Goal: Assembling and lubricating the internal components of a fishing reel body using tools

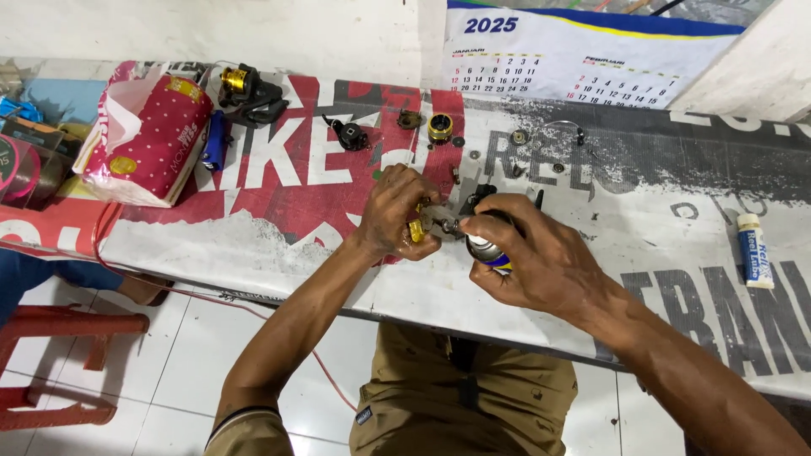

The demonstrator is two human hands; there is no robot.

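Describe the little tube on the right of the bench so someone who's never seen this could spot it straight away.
Start at the long workbench covered with a printed banner, and follow it to its right end, past the person's right hand holding a spray can. There a small tube lies alone: white cap, blue-and-white body, well apart from the dark metal reel parts near the wall calendar.

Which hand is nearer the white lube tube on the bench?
Right. The right hand, holding a spray can, is closer to the white lube tube at the far right; the left hand sits farther left, holding a small yellow part.
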